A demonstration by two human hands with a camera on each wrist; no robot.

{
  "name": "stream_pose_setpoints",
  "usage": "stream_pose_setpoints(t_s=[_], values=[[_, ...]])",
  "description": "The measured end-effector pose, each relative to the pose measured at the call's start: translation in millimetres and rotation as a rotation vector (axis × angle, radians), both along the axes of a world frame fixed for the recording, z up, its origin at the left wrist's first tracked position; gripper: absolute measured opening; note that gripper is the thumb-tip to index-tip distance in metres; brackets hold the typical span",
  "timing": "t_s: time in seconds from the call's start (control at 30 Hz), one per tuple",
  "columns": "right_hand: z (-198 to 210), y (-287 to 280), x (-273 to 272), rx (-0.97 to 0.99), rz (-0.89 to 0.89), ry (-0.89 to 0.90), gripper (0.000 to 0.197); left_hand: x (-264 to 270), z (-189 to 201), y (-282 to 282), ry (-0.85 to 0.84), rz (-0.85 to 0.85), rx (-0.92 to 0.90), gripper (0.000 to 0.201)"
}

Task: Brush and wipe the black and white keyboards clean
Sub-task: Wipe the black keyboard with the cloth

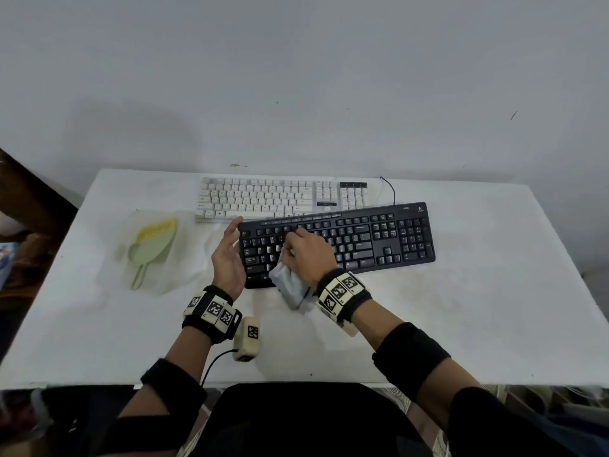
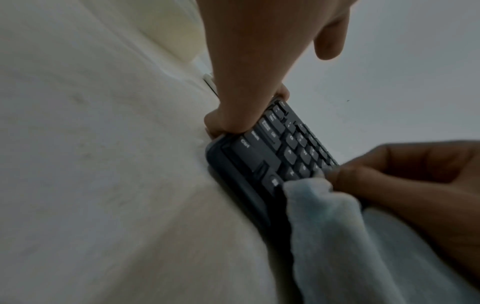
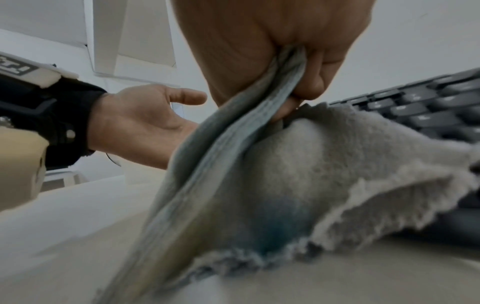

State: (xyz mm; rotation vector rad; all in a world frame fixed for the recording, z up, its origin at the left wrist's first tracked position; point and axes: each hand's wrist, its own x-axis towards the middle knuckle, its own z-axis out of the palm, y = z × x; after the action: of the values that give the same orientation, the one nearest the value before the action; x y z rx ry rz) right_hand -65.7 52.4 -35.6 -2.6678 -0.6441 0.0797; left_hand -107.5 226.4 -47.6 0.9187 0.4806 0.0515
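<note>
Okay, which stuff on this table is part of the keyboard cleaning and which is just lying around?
Part of the job:
black keyboard
white keyboard
grey cloth, gripped by right hand
brush
left hand, steadying the black keyboard

Just lying about:
clear plastic bag under the brush

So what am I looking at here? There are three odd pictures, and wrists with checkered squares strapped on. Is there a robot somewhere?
No robot: a person cleans with bare hands. The big picture comes from a camera on the head; the other two come from cameras on the wrists, looking along the fingers. The checkered squares sit on the wristbands.

On the white table lie a black keyboard, a white keyboard behind it, and a green and yellow brush off to the left.

The right hand grips a grey cloth and holds it on the black keys. The left hand, fingers straight, rests against that keyboard's left end, probably to steady it.
</note>
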Motion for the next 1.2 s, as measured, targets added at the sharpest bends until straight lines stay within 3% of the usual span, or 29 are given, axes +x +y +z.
stream_pose_setpoints(t_s=[0.27, 0.43, 0.57, 0.73, 0.87, 1.07, 1.2], values=[[3, 36, -10, 0.037, 0.165, -0.010, 0.017, -1, 0, -1, 0.009, 0.017, -0.010, 0.048], [-5, 2, -6, 0.016, 0.120, -0.038, 0.017, -1, 3, -3, -0.004, 0.006, 0.009, 0.040], [-14, -22, -6, 0.083, 0.025, -0.073, 0.014, -1, 4, -2, 0.016, 0.009, 0.014, 0.048], [-11, 1, -12, 0.128, 0.079, -0.091, 0.015, -1, 3, -3, -0.011, 0.006, 0.024, 0.038], [-4, 22, -15, 0.079, 0.133, -0.073, 0.021, -3, 4, -3, 0.004, 0.011, 0.045, 0.048], [-1, -3, -11, -0.028, -0.005, -0.022, 0.021, -1, 3, -2, 0.004, -0.005, 0.028, 0.037], [-1, -6, -11, 0.069, -0.055, -0.022, 0.019, 0, 2, -2, 0.010, -0.005, 0.032, 0.040]])
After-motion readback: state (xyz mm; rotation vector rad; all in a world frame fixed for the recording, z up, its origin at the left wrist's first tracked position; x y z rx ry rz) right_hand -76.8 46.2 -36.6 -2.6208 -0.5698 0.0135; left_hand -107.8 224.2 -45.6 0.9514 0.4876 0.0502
